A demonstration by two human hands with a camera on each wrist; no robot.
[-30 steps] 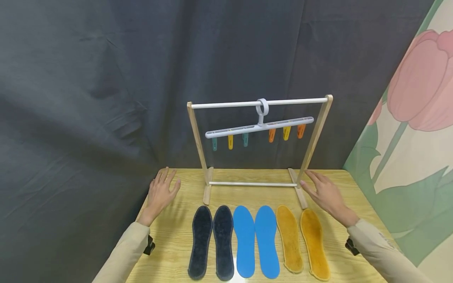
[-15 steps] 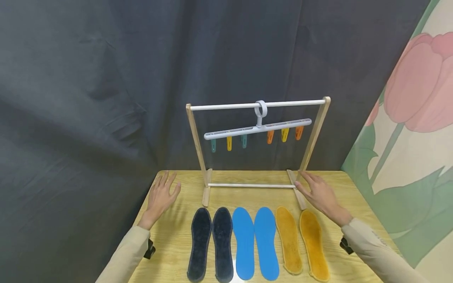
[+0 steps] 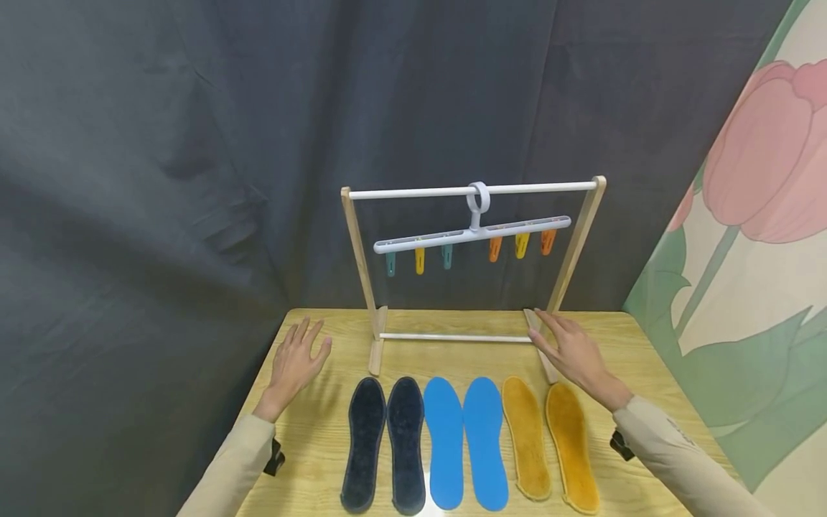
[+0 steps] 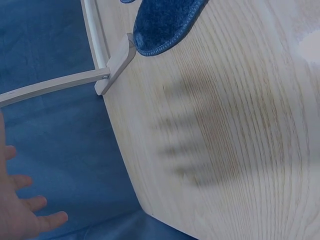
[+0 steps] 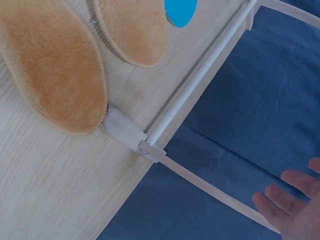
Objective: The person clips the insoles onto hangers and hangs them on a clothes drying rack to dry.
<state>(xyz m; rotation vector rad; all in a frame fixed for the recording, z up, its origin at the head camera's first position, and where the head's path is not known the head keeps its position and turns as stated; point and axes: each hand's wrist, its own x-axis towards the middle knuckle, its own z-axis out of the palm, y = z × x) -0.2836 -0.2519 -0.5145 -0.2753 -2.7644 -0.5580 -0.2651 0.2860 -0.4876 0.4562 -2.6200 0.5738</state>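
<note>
Insoles (image 3: 444, 444) are laid on the desk (image 3: 310, 445) at six o'clock from the rack (image 3: 360, 255); the left grip (image 3: 297, 365) is held uncurled at their ten o'clock, the right grip (image 3: 573, 353), also uncurled, at two.

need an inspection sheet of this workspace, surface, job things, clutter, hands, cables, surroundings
Surface: wood-grain table, with some light glare.
Job's things: six insoles lying side by side in front of the rack: two dark insoles, two blue insoles, two yellow insoles. A hanger hangs from the rack's top bar, carrying six clips that hold nothing.
Clutter: nothing seen.
Left hand: left of the rack, fingers extended, holding nothing.
Right hand: by the rack's right upright, holding nothing; contact with it cannot be told.
Cables: nothing seen.
Surroundings: dark curtain behind and left; tulip-patterned wall right.
</note>
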